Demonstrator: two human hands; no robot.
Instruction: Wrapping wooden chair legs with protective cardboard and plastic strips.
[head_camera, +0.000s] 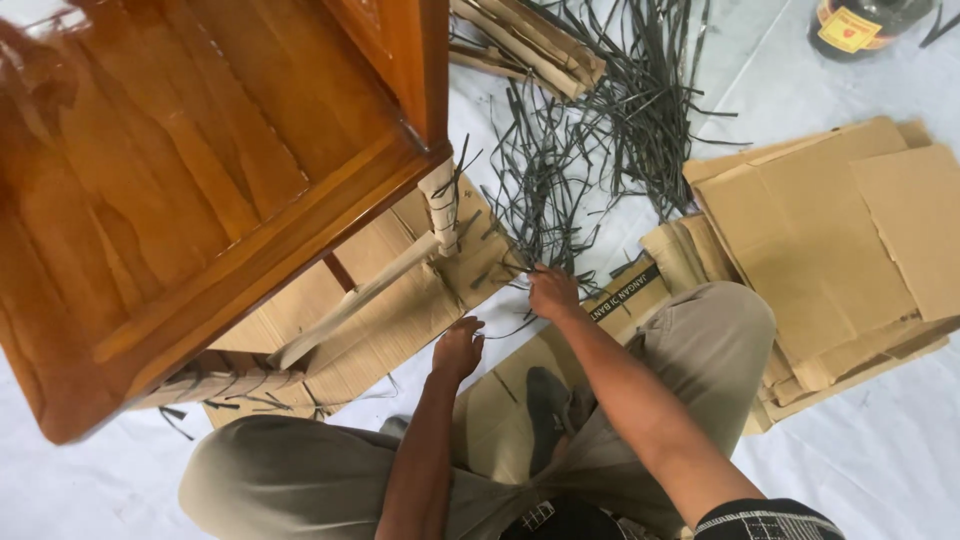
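The right hand (552, 293) reaches forward to the near edge of a tangled heap of dark strips (590, 140), its fingers curled down and pinching at a few strands there; exactly how many it has hold of cannot be told. The left hand (458, 348) hovers lower, just above a flattened cardboard sheet (400, 310), its fingers bent loosely inward and holding nothing visible. The heap spreads over a white floor cover (880, 450) in front of the person's bent knees. A glossy wooden table (180, 170) fills the upper left and overhangs the sheet; its leg (440, 200), wrapped in cardboard and bound with strips, stands just left of the right hand, and a wrapped crossbar (350, 300) slants down from it. To the right lies a stack of cardboard (830, 250), well apart from both hands. A bundle of cardboard pieces (530, 45) rests beyond the heap, and a dark bottle (860, 25) sits at the top right edge.
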